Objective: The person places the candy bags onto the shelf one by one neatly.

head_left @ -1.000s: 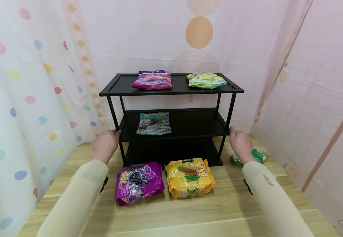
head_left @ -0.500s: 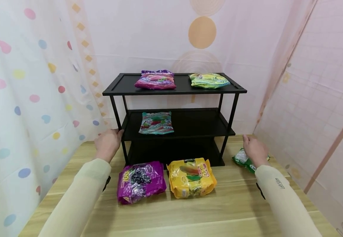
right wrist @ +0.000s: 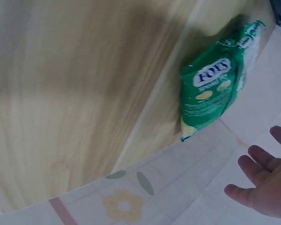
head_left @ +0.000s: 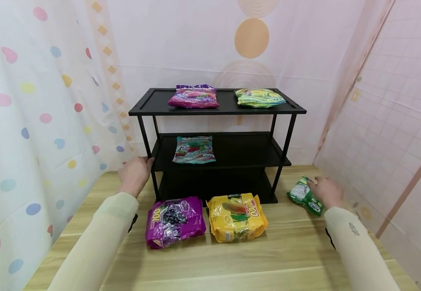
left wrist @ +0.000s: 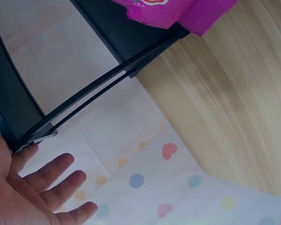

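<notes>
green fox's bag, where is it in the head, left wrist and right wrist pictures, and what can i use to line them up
Head: green Fox's bag on the right, right of the black rack, by the right hand.
Left wrist: not in it.
Right wrist: upper right, above and left of the hand in the picture.
Shared landmark: the wood-grain tabletop, in all three.

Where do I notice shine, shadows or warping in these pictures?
Head view: brightest, with highlights on the purple bag and yellow bag, soft shadows on the table; left wrist view: dimmer, the black rack looks bowed; right wrist view: also dim, slightly soft, a dark shadow beside the green bag, whose larger lettering is readable.
</notes>
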### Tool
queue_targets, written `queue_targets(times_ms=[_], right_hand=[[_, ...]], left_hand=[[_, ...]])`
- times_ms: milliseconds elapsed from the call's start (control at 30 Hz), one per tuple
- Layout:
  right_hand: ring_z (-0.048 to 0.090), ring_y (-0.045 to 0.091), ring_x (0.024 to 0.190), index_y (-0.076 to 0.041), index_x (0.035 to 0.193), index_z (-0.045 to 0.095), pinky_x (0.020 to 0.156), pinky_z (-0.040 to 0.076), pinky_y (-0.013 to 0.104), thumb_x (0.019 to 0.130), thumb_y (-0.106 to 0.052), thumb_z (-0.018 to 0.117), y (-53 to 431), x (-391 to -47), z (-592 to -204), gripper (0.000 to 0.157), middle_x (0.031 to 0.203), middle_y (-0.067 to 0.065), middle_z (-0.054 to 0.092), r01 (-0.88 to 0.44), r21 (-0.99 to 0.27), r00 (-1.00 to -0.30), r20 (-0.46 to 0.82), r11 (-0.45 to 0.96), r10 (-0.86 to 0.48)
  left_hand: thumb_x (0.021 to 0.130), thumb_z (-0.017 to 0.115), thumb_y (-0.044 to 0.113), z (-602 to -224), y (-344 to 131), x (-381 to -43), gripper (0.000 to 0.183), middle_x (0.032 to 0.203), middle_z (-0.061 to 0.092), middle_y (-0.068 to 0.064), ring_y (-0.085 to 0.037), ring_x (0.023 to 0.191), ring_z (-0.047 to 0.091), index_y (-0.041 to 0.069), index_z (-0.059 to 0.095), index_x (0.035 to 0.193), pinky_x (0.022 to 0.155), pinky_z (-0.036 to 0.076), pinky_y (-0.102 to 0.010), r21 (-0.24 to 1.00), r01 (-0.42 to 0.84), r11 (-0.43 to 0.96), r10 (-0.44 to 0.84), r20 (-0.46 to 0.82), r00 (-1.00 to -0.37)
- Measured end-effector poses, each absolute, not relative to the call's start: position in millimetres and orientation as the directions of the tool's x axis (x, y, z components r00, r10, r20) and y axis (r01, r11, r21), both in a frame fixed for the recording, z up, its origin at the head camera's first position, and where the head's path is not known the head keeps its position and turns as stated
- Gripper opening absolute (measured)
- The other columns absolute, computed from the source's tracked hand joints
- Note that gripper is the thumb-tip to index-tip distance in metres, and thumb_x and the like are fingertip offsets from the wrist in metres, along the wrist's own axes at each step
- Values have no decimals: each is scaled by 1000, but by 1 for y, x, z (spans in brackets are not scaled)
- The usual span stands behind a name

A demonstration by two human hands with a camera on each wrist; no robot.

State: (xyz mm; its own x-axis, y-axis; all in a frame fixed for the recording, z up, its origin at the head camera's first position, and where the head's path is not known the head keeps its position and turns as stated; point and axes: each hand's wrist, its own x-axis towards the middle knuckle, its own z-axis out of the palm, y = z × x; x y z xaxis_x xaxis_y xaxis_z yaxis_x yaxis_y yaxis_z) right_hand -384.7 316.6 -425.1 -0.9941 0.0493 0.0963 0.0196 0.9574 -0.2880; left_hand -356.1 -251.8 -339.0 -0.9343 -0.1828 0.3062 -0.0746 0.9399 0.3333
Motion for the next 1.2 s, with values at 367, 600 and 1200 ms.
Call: queue_targets(times_ms=[367,600,1200], right_hand=[[40,64,121,13,144,36,95,30,75,92,-53,61,317,-378,-458,87,137,46,37,-6,-106,-999,-39,994,-10],[42,63,119,15,143,34,88,39,72,90,-48,67,317,-375,-466,89,137,47,36,-32,-142,-998,-55,989,-41],[57,56,106,28,130,36,82,51,59,96,4,42,310,-372,-478,42,115,48,50,-177,-24,-983,58,984,-175]], left_hand=[[108,37,36,-341,-251,-355,45,118,62,-32,-60,113,51,3,66,98,85,40,-70,324,-71,943,-177,312,-934],[107,38,35,-340,-251,-355,44,112,64,-32,-60,111,52,4,63,89,85,40,-71,324,-59,944,-172,334,-927],[108,38,35,-340,-252,-355,45,106,66,-30,-57,105,56,5,62,85,82,41,-70,319,-54,946,-166,334,-928]])
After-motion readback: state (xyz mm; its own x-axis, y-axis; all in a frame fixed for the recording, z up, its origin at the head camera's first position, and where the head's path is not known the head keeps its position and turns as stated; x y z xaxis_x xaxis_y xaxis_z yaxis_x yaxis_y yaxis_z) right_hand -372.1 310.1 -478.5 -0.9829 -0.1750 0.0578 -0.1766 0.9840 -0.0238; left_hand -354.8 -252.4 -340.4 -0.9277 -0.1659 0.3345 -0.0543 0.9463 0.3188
